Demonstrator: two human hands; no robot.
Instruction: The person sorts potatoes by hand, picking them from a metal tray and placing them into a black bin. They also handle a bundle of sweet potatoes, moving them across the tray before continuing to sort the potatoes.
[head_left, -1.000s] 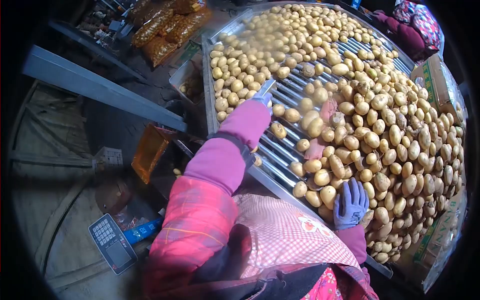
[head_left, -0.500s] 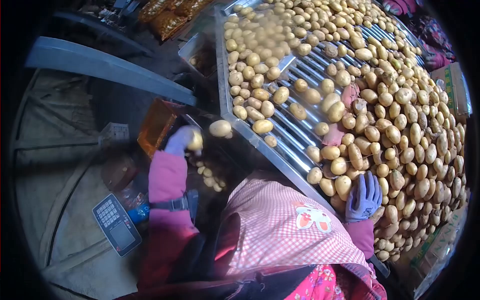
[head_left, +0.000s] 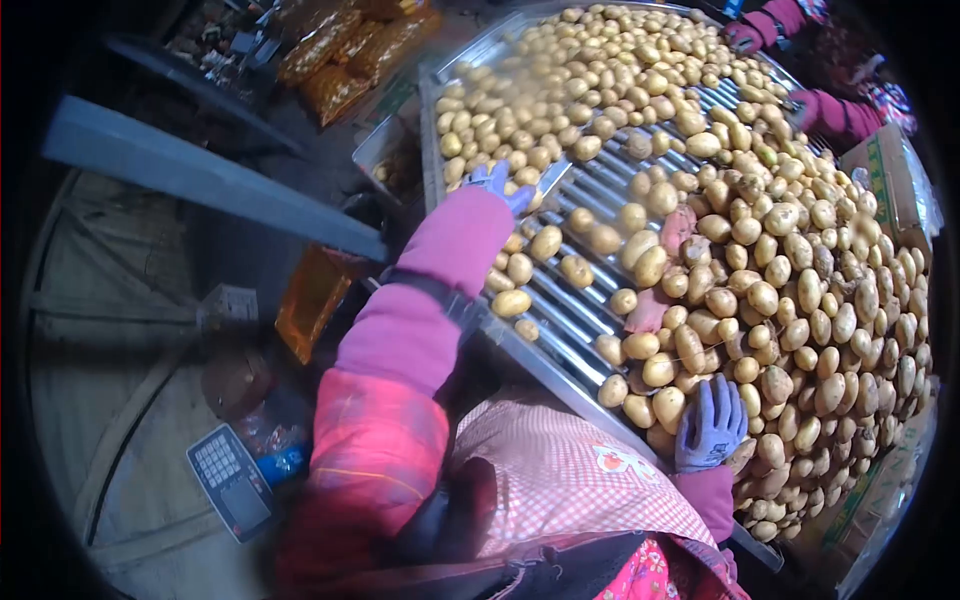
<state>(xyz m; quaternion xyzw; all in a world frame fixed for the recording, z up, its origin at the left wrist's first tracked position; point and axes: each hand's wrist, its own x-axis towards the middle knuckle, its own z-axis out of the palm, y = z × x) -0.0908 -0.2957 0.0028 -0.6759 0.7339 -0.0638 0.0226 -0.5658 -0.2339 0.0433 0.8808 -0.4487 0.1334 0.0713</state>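
Observation:
My left hand [head_left: 500, 188], in a purple glove, reaches over the potatoes [head_left: 480, 130] at the left end of the metal roller table [head_left: 570, 330]. Its fingers are apart and rest on potatoes there. Near the table's front edge, my right hand [head_left: 712, 428], also gloved, lies on the large potato pile [head_left: 830, 330] with its fingers stretched out. Two pinkish pieces [head_left: 648, 310] lie among the potatoes between the rollers and the pile.
A grey metal beam [head_left: 210, 175] crosses the left side. Below it are an orange crate [head_left: 312, 300] and a scale [head_left: 232, 480]. Another person's gloved hand [head_left: 805, 108] is at the far right side, near a cardboard box [head_left: 880, 180].
My left hand has moved from beside the orange crate, where it held a potato, up onto the table's potatoes; that potato no longer shows in it. My right hand stays on the pile.

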